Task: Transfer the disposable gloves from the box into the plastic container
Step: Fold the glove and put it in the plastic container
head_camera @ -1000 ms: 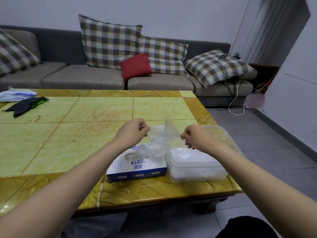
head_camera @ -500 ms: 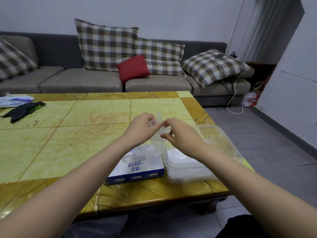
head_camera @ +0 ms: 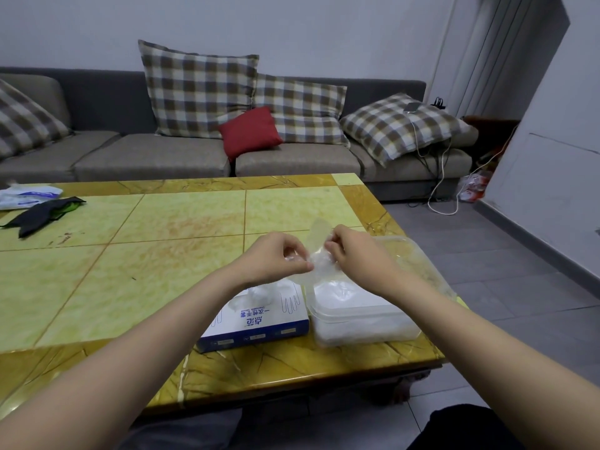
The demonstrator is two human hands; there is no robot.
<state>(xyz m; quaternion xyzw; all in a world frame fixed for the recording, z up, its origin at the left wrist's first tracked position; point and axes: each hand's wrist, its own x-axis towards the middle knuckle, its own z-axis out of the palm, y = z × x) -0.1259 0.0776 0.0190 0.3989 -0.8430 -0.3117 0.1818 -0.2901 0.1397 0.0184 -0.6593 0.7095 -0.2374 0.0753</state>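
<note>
Pinching one clear disposable glove [head_camera: 318, 263] between both hands, above the near right corner of the table [head_camera: 162, 271]. Head view: my left hand [head_camera: 276, 258] has thumb and curled fingers closed on the crumpled film at its left end. My right hand [head_camera: 354, 254] grips the other end with its fingers likewise curled, and the two hands are almost touching. One flap of the glove stands up between them; the rest is bunched, held in the air over the gap where the box meets the container. The glove box [head_camera: 259, 323], white top with blue sides, lies flat near the table's near edge, under my left wrist, and a tuft of gloves [head_camera: 264, 292] pokes from its top opening. The plastic container [head_camera: 373, 332] sits just beside the box, between it and the table's right edge. It is open, with a white layer of gloves [head_camera: 341, 292] inside. At the far left edge lie a dark cloth [head_camera: 42, 212] and a crumpled plastic bag [head_camera: 26, 194], well apart from the work. A sofa with a red cushion [head_camera: 250, 133] stands behind the table.
</note>
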